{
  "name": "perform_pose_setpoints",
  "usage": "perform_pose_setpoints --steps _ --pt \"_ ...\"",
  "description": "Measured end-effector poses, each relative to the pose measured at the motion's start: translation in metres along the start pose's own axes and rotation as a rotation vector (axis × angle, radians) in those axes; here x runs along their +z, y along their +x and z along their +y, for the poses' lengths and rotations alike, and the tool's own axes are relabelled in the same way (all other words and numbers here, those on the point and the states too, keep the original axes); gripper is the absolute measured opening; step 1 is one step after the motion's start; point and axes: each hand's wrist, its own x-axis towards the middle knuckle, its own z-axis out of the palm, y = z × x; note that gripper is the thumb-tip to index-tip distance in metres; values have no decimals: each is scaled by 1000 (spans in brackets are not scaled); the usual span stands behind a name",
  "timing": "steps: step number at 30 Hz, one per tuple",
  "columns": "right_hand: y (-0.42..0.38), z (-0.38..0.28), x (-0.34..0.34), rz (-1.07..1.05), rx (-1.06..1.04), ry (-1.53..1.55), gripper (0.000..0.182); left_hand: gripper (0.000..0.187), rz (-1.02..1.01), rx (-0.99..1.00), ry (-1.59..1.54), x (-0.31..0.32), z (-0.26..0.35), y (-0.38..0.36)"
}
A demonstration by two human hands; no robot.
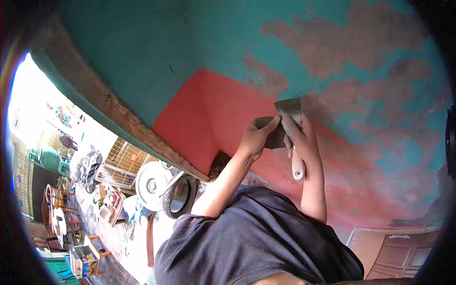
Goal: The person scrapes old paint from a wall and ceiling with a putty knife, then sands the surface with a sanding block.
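Dark shirt below the scraper partly hides door

Daylight glares white through the left opening, and wide-angle distortion bends towards black corners

We look through a single camera on the wearer's head, facing forward and down over the shirt toward the wall. Its wide lens rounds the edges to black. Near the lens we see the left hand about mid-view, the right hand just beside it. The wall spreads behind the right hand; far beyond the left hand, the rack appears tilted.
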Motion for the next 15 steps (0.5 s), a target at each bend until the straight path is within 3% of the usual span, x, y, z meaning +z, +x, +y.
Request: perform_pose_setpoints --steps 6,8,12,15 --pt "-15 9 2 88 -10 53 14 25 3 45 17 12 -1 -13" --pt "-14 14 2 89 -29 87 14 23 -147 78 67 9 2 -9" --pt "-7 12 6 93 -22 104 13 24 -91 63 157 1 9 4" --pt "8 16 9 79 -18 103 14 26 -9 212 374 -7 18 15"
